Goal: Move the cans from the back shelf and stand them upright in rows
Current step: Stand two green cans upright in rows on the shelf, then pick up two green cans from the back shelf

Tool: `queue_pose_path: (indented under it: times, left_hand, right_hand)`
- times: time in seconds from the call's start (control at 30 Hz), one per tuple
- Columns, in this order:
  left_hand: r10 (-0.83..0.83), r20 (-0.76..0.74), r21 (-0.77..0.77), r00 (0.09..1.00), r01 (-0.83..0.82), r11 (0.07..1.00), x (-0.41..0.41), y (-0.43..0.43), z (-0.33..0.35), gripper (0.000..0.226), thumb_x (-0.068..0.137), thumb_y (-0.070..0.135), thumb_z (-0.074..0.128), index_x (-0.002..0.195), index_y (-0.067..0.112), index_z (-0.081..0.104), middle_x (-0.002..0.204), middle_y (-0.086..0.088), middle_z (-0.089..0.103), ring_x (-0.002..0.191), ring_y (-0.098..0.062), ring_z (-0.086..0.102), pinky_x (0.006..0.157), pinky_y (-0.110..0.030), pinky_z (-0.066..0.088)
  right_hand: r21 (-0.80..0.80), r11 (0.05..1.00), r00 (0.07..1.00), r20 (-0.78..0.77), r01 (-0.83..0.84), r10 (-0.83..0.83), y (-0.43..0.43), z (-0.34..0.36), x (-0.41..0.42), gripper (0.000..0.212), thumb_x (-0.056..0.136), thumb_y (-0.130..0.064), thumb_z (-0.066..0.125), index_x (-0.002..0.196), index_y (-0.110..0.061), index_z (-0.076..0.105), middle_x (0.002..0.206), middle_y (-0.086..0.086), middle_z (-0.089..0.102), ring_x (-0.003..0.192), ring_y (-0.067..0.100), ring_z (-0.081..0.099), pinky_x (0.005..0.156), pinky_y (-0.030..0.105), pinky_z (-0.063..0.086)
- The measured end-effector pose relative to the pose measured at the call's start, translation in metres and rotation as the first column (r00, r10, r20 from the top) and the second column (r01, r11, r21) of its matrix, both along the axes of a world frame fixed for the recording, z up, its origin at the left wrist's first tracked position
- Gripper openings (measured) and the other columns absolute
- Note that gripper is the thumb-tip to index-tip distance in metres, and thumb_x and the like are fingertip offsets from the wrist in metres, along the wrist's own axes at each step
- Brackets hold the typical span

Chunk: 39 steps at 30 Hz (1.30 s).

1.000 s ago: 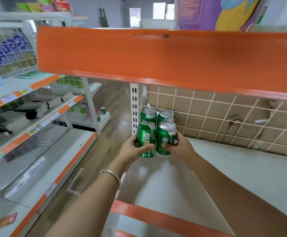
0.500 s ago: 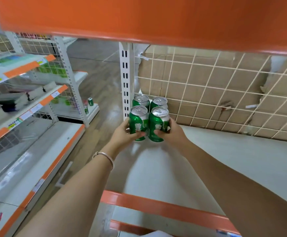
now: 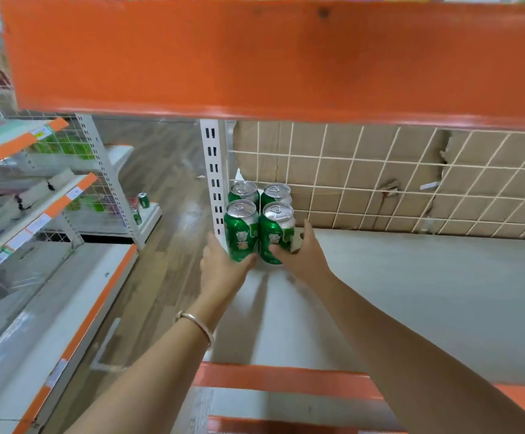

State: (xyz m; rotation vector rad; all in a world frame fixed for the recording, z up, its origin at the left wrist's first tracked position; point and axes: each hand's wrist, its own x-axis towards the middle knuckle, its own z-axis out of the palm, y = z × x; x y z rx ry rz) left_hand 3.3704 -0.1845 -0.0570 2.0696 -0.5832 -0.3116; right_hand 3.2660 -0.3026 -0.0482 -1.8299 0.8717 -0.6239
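Four green cans stood upright in a tight two-by-two block at the far left corner of the white shelf point(image 3: 411, 292), pressed close to the slotted white post point(image 3: 212, 170) and just in front of the wire grid point(image 3: 380, 186) backed with torn cardboard. The person's left hand point(image 3: 223, 267) was cupped round the near-left can point(image 3: 241, 230), thumb curled across its base (the fingers were hidden behind it). The right hand point(image 3: 302, 255) gripped the near-right can point(image 3: 275, 230), thumb on its front and fingers wrapped round its right side. I could not tell whether those two cans rested on the shelf or were held just off it. The far-left can point(image 3: 243, 191) and far-right can point(image 3: 275, 192) stood touching behind them, untouched by either hand. A thin bracelet point(image 3: 197, 324) sat on the left wrist. A broad orange shelf edge point(image 3: 255, 57) hung overhead, and two more green cans point(image 3: 143, 200) stood on a low shelf unit across the aisle to the left.
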Motion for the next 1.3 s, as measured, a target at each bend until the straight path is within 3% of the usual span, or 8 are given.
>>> queue_pose_path:
  times: [0.1, 0.23, 0.53, 0.77, 0.9, 1.0, 1.13, 1.3]
  left_hand:
    - [0.034, 0.225, -0.07, 0.974, -0.019, 0.997, -0.046, 0.011, 0.005, 0.057, 0.077, 0.019, 0.07, 0.128, 0.009, 0.046, 0.12, -0.008, 0.046, 0.117, -0.025, 0.04, 0.1, -0.031, 0.032]
    - [-0.395, 0.114, -0.12, 0.912, 0.407, 0.905, -0.096, -0.007, 0.011, 0.033, 0.084, 0.01, 0.066, 0.116, 0.01, 0.058, 0.112, 0.0, 0.057, 0.099, -0.014, 0.056, 0.088, -0.026, 0.047]
    - [-0.702, -0.039, -0.118, 0.711, 0.694, 0.71, -0.222, -0.085, 0.049, 0.057, 0.085, 0.036, 0.066, 0.135, 0.014, 0.049, 0.138, 0.002, 0.051, 0.123, -0.014, 0.051, 0.097, -0.023, 0.041]
    - [-0.838, -0.143, -0.15, 0.527, 0.825, 0.544, -0.372, -0.125, 0.065, 0.065, 0.081, 0.035, 0.072, 0.136, 0.01, 0.048, 0.14, -0.003, 0.051, 0.127, -0.015, 0.05, 0.102, -0.025, 0.038]
    - [-0.888, -0.121, -0.161, 0.444, 0.873, 0.459, -0.456, -0.136, 0.076, 0.054, 0.077, 0.04, 0.075, 0.123, 0.015, 0.06, 0.108, 0.004, 0.06, 0.106, -0.014, 0.058, 0.093, -0.029, 0.043]
    - [-0.921, -0.079, -0.192, 0.381, 0.901, 0.389, -0.505, -0.141, 0.073, 0.033, 0.062, 0.055, 0.069, 0.077, 0.026, 0.067, 0.072, 0.01, 0.064, 0.073, -0.01, 0.06, 0.071, -0.029, 0.048]
    - [-0.95, -0.081, -0.257, 0.303, 0.914, 0.313, -0.552, -0.144, 0.064, 0.007, 0.083, 0.021, 0.07, 0.088, 0.018, 0.065, 0.067, 0.009, 0.059, 0.057, 0.007, 0.05, 0.057, -0.011, 0.04]
    - [-0.96, -0.096, -0.261, 0.265, 0.923, 0.281, -0.595, -0.172, 0.068, 0.032, 0.068, 0.038, 0.067, 0.075, 0.008, 0.058, 0.063, -0.005, 0.04, 0.058, -0.012, 0.035, 0.056, -0.02, 0.032]
  right_hand:
    - [0.024, 0.998, 0.998, -0.02, 0.061, -0.06, 0.003, 0.001, -0.019, 0.082, 0.076, -0.027, 0.078, 0.142, -0.006, 0.035, 0.134, 0.009, 0.045, 0.122, 0.028, 0.05, 0.093, 0.029, 0.044]
    - [-0.016, 0.988, 0.984, -0.087, 0.156, -0.157, 0.002, 0.001, -0.064, 0.055, 0.086, -0.021, 0.066, 0.136, -0.01, 0.046, 0.138, 0.007, 0.047, 0.113, 0.017, 0.052, 0.09, 0.024, 0.042]
    - [0.043, 0.873, 0.874, -0.011, 0.486, -0.486, -0.014, 0.031, -0.243, 0.039, 0.088, -0.014, 0.064, 0.127, -0.009, 0.057, 0.127, 0.002, 0.06, 0.117, 0.016, 0.055, 0.098, 0.026, 0.042]
    - [0.149, 0.721, 0.726, 0.033, 0.676, -0.687, -0.011, 0.055, -0.415, 0.048, 0.084, -0.014, 0.07, 0.129, -0.009, 0.055, 0.122, 0.001, 0.057, 0.118, 0.011, 0.051, 0.086, 0.016, 0.035]
    - [0.089, 0.677, 0.68, -0.004, 0.731, -0.733, 0.0, 0.069, -0.495, 0.042, 0.086, -0.022, 0.068, 0.123, -0.006, 0.059, 0.109, -0.002, 0.054, 0.102, 0.009, 0.049, 0.068, 0.01, 0.034]
    - [0.057, 0.655, 0.657, -0.023, 0.754, -0.754, 0.005, 0.068, -0.542, 0.026, 0.089, -0.019, 0.063, 0.107, -0.002, 0.068, 0.098, 0.009, 0.066, 0.095, 0.016, 0.057, 0.072, 0.007, 0.039]
    - [0.138, 0.572, 0.577, 0.002, 0.809, -0.817, 0.004, 0.062, -0.585, 0.03, 0.088, -0.013, 0.064, 0.116, -0.001, 0.062, 0.12, 0.02, 0.063, 0.116, 0.029, 0.056, 0.101, 0.039, 0.039]
    - [0.107, 0.571, 0.575, -0.011, 0.814, -0.818, -0.022, 0.053, -0.621, 0.009, 0.089, -0.009, 0.061, 0.082, -0.01, 0.066, 0.078, 0.021, 0.056, 0.084, 0.034, 0.053, 0.079, 0.04, 0.043]
